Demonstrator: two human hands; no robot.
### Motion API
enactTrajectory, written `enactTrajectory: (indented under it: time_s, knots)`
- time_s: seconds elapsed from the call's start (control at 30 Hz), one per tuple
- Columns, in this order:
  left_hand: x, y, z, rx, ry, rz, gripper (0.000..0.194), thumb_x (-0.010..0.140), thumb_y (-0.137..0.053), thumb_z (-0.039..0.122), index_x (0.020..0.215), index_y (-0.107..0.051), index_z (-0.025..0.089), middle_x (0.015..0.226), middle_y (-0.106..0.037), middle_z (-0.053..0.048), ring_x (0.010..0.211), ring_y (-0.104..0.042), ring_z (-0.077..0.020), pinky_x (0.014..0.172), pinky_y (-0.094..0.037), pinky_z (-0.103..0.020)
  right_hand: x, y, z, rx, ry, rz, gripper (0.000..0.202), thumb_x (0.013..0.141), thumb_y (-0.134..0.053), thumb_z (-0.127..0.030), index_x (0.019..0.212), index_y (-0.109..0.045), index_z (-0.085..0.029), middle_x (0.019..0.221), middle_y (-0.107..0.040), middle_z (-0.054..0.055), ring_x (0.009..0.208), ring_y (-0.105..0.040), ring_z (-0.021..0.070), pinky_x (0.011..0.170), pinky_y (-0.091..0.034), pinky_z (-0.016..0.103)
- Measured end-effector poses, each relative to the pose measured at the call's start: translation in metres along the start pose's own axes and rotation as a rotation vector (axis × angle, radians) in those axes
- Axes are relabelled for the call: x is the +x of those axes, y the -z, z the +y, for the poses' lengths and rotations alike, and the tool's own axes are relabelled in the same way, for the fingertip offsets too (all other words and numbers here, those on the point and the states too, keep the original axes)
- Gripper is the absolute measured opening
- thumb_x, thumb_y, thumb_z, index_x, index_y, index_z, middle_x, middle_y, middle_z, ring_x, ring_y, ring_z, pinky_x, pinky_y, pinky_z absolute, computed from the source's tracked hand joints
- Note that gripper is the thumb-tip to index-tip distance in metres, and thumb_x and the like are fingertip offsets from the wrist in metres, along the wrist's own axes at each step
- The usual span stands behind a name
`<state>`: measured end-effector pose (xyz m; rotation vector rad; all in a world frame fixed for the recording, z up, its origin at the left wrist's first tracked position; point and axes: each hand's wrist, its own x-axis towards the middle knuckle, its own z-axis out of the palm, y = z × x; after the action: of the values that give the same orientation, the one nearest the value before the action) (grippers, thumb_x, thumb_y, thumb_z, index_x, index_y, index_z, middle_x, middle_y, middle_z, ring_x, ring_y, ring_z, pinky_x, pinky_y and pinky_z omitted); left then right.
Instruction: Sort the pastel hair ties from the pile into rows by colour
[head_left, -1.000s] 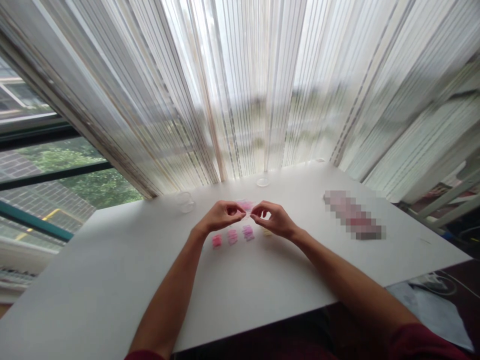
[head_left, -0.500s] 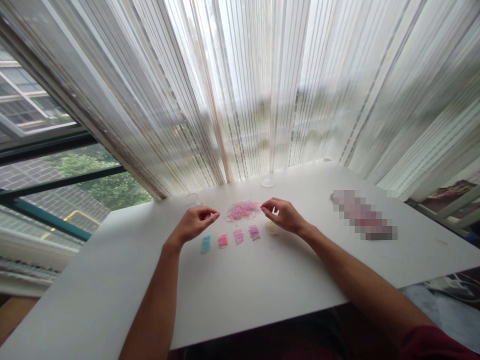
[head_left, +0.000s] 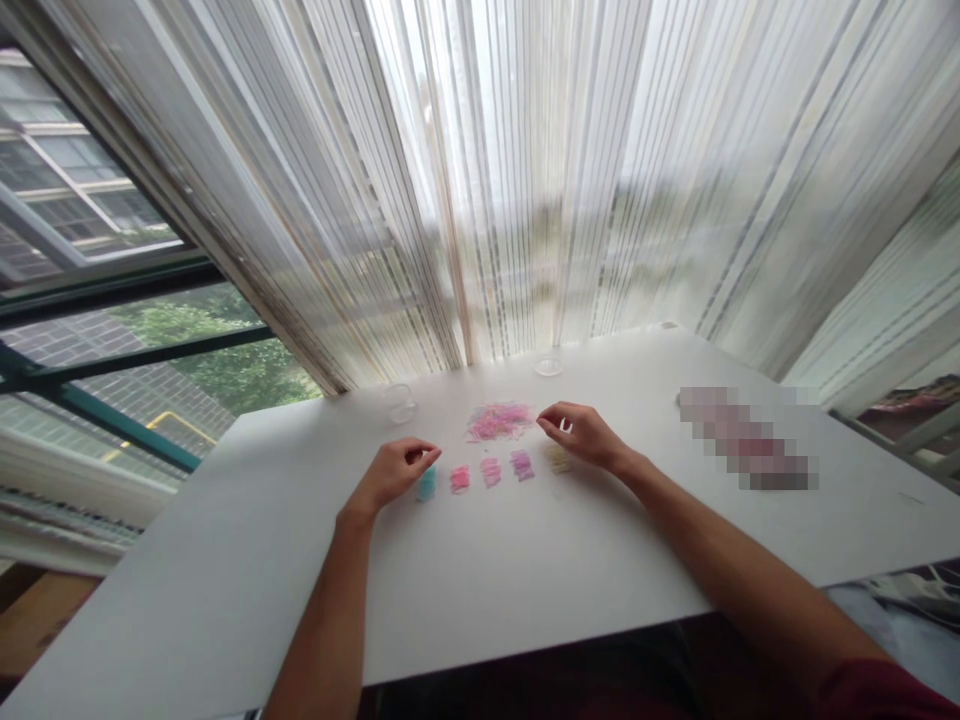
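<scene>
On the white table [head_left: 300, 540] lies a loose heap of thin pink and purple pieces [head_left: 499, 421]. In front of it runs a row of small groups: teal [head_left: 426, 485], red-pink [head_left: 460, 479], light pink [head_left: 490, 472], purple [head_left: 521, 465] and pale yellow [head_left: 559, 460]. My left hand [head_left: 401, 468] is pinched beside the teal group, partly over it; anything between its fingertips is too small to make out. My right hand [head_left: 581, 432] is pinched at the heap's right edge, above the yellow group; whatever it may hold cannot be made out.
A clear round container [head_left: 401, 403] stands behind my left hand, and a clear round lid or dish [head_left: 548, 368] lies near the curtain [head_left: 517, 250]. A blurred-out reddish object [head_left: 746, 440] rests on the right of the table. A window is at the left.
My left hand has moved down from beside the heap to the teal group. My right hand stays near the heap's right edge. The whole view has shifted slightly.
</scene>
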<state>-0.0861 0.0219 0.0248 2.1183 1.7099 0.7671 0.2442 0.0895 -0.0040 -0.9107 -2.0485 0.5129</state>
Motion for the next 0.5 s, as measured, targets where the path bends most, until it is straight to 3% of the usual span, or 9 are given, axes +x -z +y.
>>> enactTrajectory:
  time_s: [0.2, 0.33, 0.5]
  knots:
    - [-0.002, -0.006, 0.013, -0.018, -0.087, 0.028, 0.033, 0.084, -0.06, 0.045, 0.084, -0.076, 0.017, 0.061, -0.055, -0.001, 0.056, -0.045, -0.0117, 0.053, -0.036, -0.022, 0.0, 0.001, -0.005, 0.014, 0.028, 0.013, 0.018, 0.088, -0.056, -0.029, 0.083, -0.069, -0.019, 0.075, -0.067, 0.003, 0.064, -0.06, 0.0137, 0.062, -0.05, 0.028]
    - [-0.003, -0.017, 0.033, -0.101, -0.174, 0.079, 0.027, 0.085, -0.062, 0.041, 0.084, -0.075, 0.017, 0.06, -0.049, 0.001, 0.055, -0.043, -0.0107, 0.055, -0.036, -0.023, -0.003, -0.006, -0.025, 0.09, 0.085, -0.017, 0.014, 0.086, -0.062, -0.029, 0.09, -0.069, -0.018, 0.077, -0.068, 0.004, 0.067, -0.062, 0.014, 0.064, -0.051, 0.027]
    - [-0.006, -0.036, 0.057, -0.218, -0.252, 0.098, 0.022, 0.086, -0.063, 0.037, 0.084, -0.074, 0.017, 0.063, -0.052, 0.0, 0.055, -0.043, -0.0101, 0.055, -0.037, -0.022, -0.007, -0.023, -0.047, 0.155, 0.206, -0.101, 0.021, 0.084, -0.068, -0.034, 0.099, -0.069, -0.02, 0.081, -0.068, 0.004, 0.071, -0.063, 0.0142, 0.067, -0.052, 0.027]
